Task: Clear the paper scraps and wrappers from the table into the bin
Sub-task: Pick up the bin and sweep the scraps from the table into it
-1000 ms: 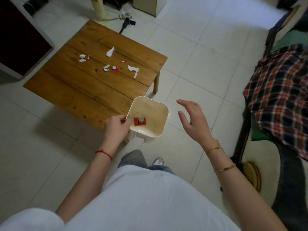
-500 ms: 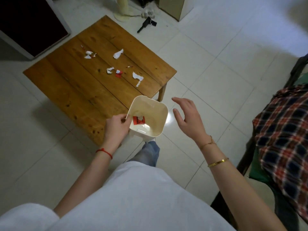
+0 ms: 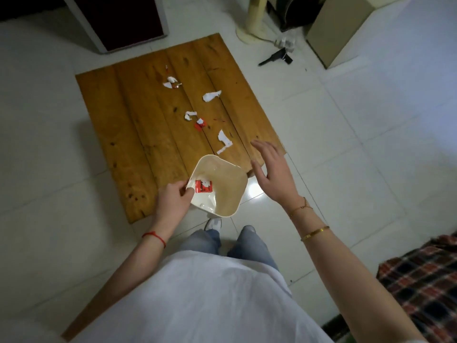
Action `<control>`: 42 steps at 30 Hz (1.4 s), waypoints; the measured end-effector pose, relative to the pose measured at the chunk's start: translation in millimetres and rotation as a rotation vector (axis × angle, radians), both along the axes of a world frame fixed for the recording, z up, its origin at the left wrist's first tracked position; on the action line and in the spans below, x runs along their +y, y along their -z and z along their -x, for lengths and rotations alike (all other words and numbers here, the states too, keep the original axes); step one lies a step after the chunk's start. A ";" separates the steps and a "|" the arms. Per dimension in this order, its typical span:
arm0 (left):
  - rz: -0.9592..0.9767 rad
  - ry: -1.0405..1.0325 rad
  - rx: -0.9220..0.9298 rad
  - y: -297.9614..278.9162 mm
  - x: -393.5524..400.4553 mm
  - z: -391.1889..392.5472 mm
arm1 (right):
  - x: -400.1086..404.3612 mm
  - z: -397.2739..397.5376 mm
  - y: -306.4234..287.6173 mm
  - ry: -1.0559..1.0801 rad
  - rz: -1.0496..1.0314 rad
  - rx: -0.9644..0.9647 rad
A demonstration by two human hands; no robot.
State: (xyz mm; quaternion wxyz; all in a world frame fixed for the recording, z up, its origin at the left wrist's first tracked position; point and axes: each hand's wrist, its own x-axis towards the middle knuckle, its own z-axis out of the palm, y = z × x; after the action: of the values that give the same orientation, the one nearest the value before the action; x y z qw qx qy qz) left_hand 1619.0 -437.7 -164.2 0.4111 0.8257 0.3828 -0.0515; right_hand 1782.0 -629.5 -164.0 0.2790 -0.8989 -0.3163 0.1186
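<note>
My left hand [image 3: 173, 200] grips the left rim of a cream square bin [image 3: 227, 194], held over the near edge of the low wooden table [image 3: 138, 134]. A red wrapper [image 3: 203, 186] lies inside the bin. My right hand [image 3: 272, 172] hovers open just right of the bin, over the table's near right corner, holding nothing. On the table lie several white paper scraps: one closest to my right hand [image 3: 223, 142], one further back [image 3: 210, 96], a small one [image 3: 190, 115] and a pair at the far side [image 3: 170, 82]. A small red wrapper [image 3: 200, 123] lies among them.
White tiled floor surrounds the table. A dark cabinet [image 3: 123, 18] stands beyond the far left corner. A fan base [image 3: 249, 33], power strip and black tool [image 3: 277, 56] lie at the back right beside a beige box [image 3: 346, 28]. A plaid cloth [image 3: 425, 280] is at the right.
The view has swung so the table now lies straight ahead. The bin in my left hand has come over the table's near edge, and my right hand has reached forward above the corner.
</note>
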 end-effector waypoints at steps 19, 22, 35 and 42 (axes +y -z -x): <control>0.071 -0.505 0.178 106.2 -132.0 -62.7 | 34.8 -175.5 129.7 -0.634 0.257 0.018; 0.103 -0.533 0.201 135.5 -138.8 -69.1 | 47.1 -181.9 158.1 -0.662 0.233 0.046; 0.200 -0.710 0.220 250.7 -151.0 -78.3 | 94.7 -190.6 269.4 -0.757 0.243 0.069; 0.236 -0.750 0.197 276.8 -149.7 -79.8 | 100.0 -185.2 291.8 -0.755 0.255 0.124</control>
State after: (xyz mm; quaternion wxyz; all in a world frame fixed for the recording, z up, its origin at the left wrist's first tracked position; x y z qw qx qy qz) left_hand 1698.7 -587.4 -441.0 0.4546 0.5672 0.6864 -0.0205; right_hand 1967.2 -529.4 -455.8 0.1206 -0.7381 -0.5897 0.3049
